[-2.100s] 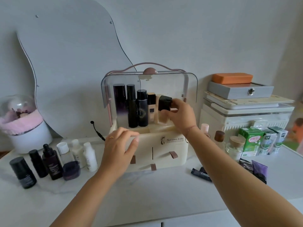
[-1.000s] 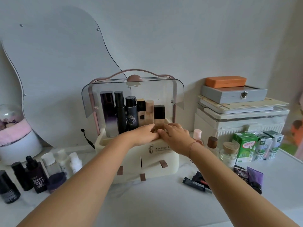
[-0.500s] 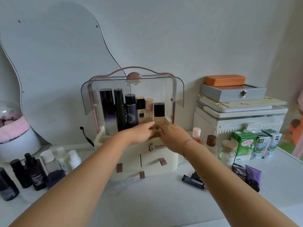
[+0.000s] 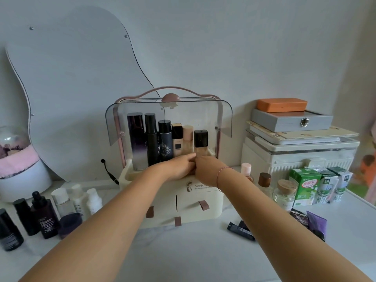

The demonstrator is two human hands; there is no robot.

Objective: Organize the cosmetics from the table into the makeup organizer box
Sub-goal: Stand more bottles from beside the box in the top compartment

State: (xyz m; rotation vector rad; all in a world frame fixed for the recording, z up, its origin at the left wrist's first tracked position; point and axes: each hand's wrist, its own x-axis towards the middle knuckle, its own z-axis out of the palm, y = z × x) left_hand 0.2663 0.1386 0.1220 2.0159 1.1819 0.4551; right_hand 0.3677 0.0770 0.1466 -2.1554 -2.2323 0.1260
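Observation:
The cream organizer box [image 4: 203, 202] stands mid-table with its clear lid [image 4: 223, 119] raised. Several bottles stand in a row in its top compartment, ending on the right with a beige bottle [image 4: 188, 137] and a black-capped foundation bottle [image 4: 201, 139]. My left hand [image 4: 179, 165] and my right hand [image 4: 207, 169] meet at the compartment's front rim, right at the feet of those two bottles. Their fingertips are hidden, so I cannot tell whether they hold anything.
Dark bottles [image 4: 43, 216] and small white bottles [image 4: 77, 200] stand left of the box. To its right are a pink-capped bottle [image 4: 246, 169], a cork-lidded jar [image 4: 284, 194], green cartons [image 4: 305, 186], dark tubes [image 4: 241, 231] and a purple tube [image 4: 317, 224]. Stacked storage boxes [image 4: 301, 155] stand behind.
My right hand stood the black-capped foundation bottle in the row and let go. Both hands then came together at the compartment's front rim and have stayed there.

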